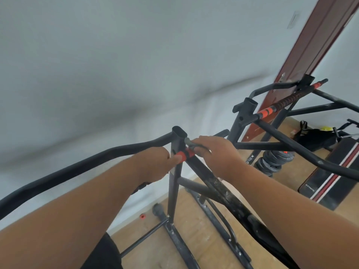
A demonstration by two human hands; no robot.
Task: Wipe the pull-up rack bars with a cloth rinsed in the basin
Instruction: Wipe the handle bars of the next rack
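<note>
Both hands meet at the near post (175, 152) of the pull-up rack: the left hand (155, 162) grips its orange sleeve (184, 155), the right hand (217, 152) pinches a grey cloth (191, 143) against it. Two open-topped posts show; bare floor (204, 239) lies below.

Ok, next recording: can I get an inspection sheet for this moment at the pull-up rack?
Surface: wooden floor, pale specks on it.
Job's things: black rack post; orange sleeve on the bar; grey cloth; basin not seen.
Clutter: weight plates, black bag, bench, small orange piece.
Grips: left hand touches the sleeve; right hand holds the cloth at the post.
Cables: nothing seen.
Surroundings: white wall, red-brown door.
</note>
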